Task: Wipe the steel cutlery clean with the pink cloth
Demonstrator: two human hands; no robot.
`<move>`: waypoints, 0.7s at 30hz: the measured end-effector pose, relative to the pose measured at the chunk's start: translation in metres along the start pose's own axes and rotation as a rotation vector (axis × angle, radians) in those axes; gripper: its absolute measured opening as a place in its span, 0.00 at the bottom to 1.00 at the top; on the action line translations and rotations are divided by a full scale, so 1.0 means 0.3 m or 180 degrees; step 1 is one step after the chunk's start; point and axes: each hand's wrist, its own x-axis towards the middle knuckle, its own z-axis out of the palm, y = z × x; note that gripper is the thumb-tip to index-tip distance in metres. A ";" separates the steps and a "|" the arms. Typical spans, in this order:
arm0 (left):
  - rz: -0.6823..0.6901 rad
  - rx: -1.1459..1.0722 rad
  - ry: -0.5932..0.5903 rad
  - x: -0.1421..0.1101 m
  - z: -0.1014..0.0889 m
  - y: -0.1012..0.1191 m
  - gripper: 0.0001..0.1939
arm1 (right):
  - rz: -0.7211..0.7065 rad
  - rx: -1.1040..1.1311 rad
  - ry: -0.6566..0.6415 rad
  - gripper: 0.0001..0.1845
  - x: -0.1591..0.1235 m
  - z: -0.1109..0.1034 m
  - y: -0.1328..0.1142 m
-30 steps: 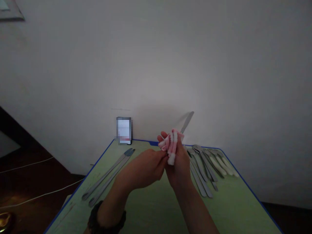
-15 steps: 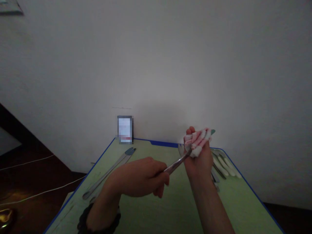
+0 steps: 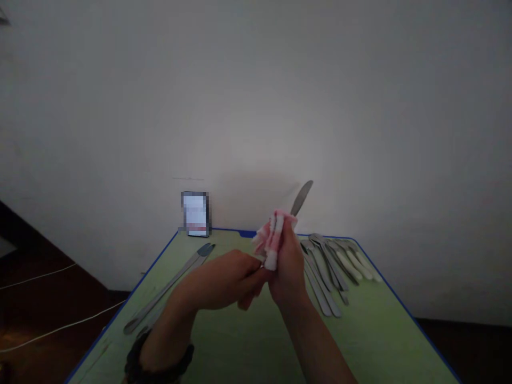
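Head view: from the lower left of the frame, we see a white cord [image 3: 76,323] on the dark floor [image 3: 44,298], beside the green, blue-edged table [image 3: 240,346]. Two utensils [image 3: 168,285] lie slanted on its left part, partly behind our left forearm, which wears a dark band [image 3: 158,368] at the wrist. Left of centre, a blurred-out phone [image 3: 196,214] stands upright near the wall [image 3: 256,96]. Below centre, our left hand [image 3: 224,280] is clamped on the lower end of the knife [image 3: 303,197]. Just right of it, our right hand [image 3: 288,264] is closed around the pink-and-white cloth [image 3: 274,237], wrapped about the knife, whose blade sticks out up and to the right. Right of our hands, a group of cutlery [image 3: 326,266] lies fanned out, pale handles [image 3: 362,265] at its far right.
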 end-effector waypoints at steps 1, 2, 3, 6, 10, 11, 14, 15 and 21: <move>-0.0055 -0.0057 -0.0204 -0.012 -0.001 0.000 0.24 | -0.0051 0.0044 -0.0061 0.18 0.010 -0.007 -0.013; -0.0128 -0.0113 -0.0372 -0.024 -0.003 -0.001 0.23 | -0.0141 0.0111 -0.0090 0.18 0.022 -0.015 -0.030; -0.0194 -0.0173 -0.0471 -0.035 -0.005 -0.003 0.22 | -0.0271 0.0196 -0.0070 0.17 0.035 -0.024 -0.048; -0.0223 -0.0319 -0.0310 -0.058 -0.014 -0.012 0.17 | -0.0633 0.0347 0.0042 0.17 0.070 -0.048 -0.099; -0.0220 -0.0009 0.0413 -0.047 -0.014 -0.014 0.14 | -0.0795 0.0056 0.0203 0.18 0.072 -0.048 -0.093; -0.0216 0.0033 0.0557 -0.038 -0.011 -0.012 0.14 | -0.0725 -0.0085 0.0226 0.19 0.063 -0.042 -0.076; -0.0129 -0.0102 0.0901 -0.011 0.003 -0.004 0.14 | -0.0372 -0.0545 0.0111 0.25 0.023 -0.015 -0.014; -0.0104 -0.0139 0.0970 -0.003 0.008 -0.003 0.13 | -0.0297 -0.0658 0.0068 0.26 0.010 -0.007 0.002; -0.0236 -0.0028 0.0793 0.009 0.013 0.007 0.19 | -0.0187 -0.0805 -0.0050 0.28 -0.011 -0.002 0.011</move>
